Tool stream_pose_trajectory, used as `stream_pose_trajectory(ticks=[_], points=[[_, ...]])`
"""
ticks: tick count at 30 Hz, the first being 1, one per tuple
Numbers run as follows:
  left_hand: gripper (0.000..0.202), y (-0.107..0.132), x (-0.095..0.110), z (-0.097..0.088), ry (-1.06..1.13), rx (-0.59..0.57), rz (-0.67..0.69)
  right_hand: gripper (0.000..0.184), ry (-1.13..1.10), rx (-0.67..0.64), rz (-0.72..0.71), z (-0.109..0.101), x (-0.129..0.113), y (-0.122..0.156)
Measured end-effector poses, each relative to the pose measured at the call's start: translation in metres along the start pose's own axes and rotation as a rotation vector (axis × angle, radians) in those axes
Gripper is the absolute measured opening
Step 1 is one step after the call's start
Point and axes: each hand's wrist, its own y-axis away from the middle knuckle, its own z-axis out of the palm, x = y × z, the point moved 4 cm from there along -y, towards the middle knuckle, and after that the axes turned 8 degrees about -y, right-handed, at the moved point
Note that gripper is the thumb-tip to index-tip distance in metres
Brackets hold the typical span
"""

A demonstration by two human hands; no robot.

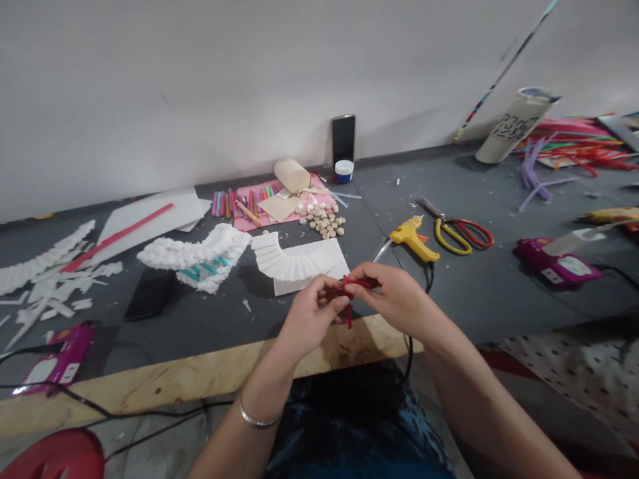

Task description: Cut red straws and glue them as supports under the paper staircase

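Observation:
Near the table's front edge, both hands meet around a red pipe cleaner (349,315), bent, with one end hanging below the fingers. My left hand (315,311) pinches it from the left, fingers curled. My right hand (392,293) grips it from the other side between thumb and fingers; part of the red piece is hidden there. Just beyond the hands, a curved fan of pleated white strips (292,259) lies on a white sheet (337,253). A yellow glue gun (412,238) rests to the right, its cord running down past my right hand.
Scissors (456,229) with red and yellow handles lie right of the glue gun. Wooden beads (325,221), a phone (343,138) and a small jar (344,171) stand farther back. At left are a fluffy white piece (200,253) and a dark phone (148,294). Purple device (556,261) at right.

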Motion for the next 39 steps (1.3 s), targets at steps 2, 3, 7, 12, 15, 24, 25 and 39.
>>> stream_pose_trajectory(ticks=[2, 3, 7, 12, 15, 24, 25, 39], points=[[0.026, 0.001, -0.003, -0.001, 0.043, 0.025, -0.039, 0.013, -0.013, -0.033, 0.0, 0.002, -0.002, 0.001], [0.027, 0.001, -0.004, -0.002, 0.067, 0.037, -0.05, 0.013, -0.017, -0.042, 0.001, 0.003, -0.003, 0.002], [0.03, -0.003, -0.005, -0.001, 0.128, 0.01, -0.041, 0.01, -0.036, -0.021, -0.004, 0.005, -0.002, 0.002], [0.026, -0.006, -0.005, -0.003, 0.131, 0.029, -0.051, 0.007, -0.064, 0.032, 0.005, 0.005, 0.001, 0.002], [0.029, -0.008, -0.011, -0.004, 0.162, 0.065, -0.084, 0.006, -0.08, 0.046, 0.008, 0.006, 0.001, 0.002], [0.027, -0.003, -0.005, -0.007, 0.032, 0.086, -0.056, 0.009, -0.05, 0.042, -0.022, 0.003, -0.001, 0.001], [0.029, -0.002, -0.004, -0.008, -0.002, 0.089, -0.06, 0.01, -0.053, 0.039, -0.023, 0.003, -0.001, 0.001], [0.031, -0.004, -0.01, -0.008, 0.158, 0.053, -0.186, 0.017, 0.175, 0.151, -0.034, -0.045, 0.023, -0.008]])
